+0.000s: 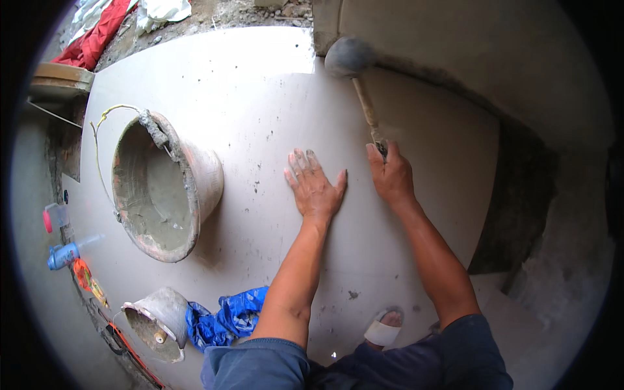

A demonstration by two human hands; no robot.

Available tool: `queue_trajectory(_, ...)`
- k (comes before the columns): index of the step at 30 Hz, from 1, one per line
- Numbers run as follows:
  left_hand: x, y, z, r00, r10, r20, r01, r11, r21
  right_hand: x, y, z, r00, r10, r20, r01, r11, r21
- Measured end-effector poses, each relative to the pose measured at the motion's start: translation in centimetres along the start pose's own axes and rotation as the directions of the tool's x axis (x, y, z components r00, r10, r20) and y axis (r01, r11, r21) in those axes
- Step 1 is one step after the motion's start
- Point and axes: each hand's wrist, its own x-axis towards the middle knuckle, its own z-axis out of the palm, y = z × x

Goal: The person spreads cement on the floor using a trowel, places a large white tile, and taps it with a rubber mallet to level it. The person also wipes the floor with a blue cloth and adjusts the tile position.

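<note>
My left hand point(314, 185) lies palm down on a pale floor tile point(260, 110), fingers spread and holding nothing. To its right, my right hand point(393, 169) is closed around the wooden handle of a rubber mallet point(364, 104). The mallet's dark, slightly blurred head is up by the corner where the tiles meet a grey wall point(455, 45). Left of my left hand stands a large bucket point(205, 175) holding grey wet mix, with a wire handle.
A smaller bucket point(166, 312) and crumpled blue plastic point(231, 318) are at lower left. A blue bottle point(62, 256) and small items line the left edge. Rubble point(234, 16) and red cloth point(97, 36) lie beyond. My sandalled foot point(383, 328) is below.
</note>
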Motion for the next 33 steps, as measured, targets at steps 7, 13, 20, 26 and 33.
queue_trajectory(7,-0.1,0.1,0.2,0.998,0.026,-0.064,-0.025,1.000,0.018,-2.7,1.6,-0.7,0.998,-0.066,0.013,0.065,0.997,0.050)
queue_trajectory(13,-0.1,0.2,0.5,0.996,0.016,-0.092,-0.016,1.000,-0.008,-5.0,2.4,-2.2,0.994,0.044,0.100,-0.036,0.996,-0.083)
queue_trajectory(20,-0.3,0.0,0.8,0.995,-0.010,-0.099,0.012,1.000,0.026,-7.2,4.5,-3.8,1.000,0.003,0.011,-0.002,0.999,-0.046)
queue_trajectory(26,-2.0,-1.0,1.1,0.997,-0.032,-0.065,0.036,0.998,0.058,-7.7,5.1,-5.2,0.989,0.083,0.122,-0.063,0.985,-0.162)
queue_trajectory(33,-9.7,-4.6,1.3,0.996,-0.087,-0.027,0.089,0.991,0.098,-10.4,4.3,-5.7,0.983,-0.082,0.164,0.073,0.996,0.060)
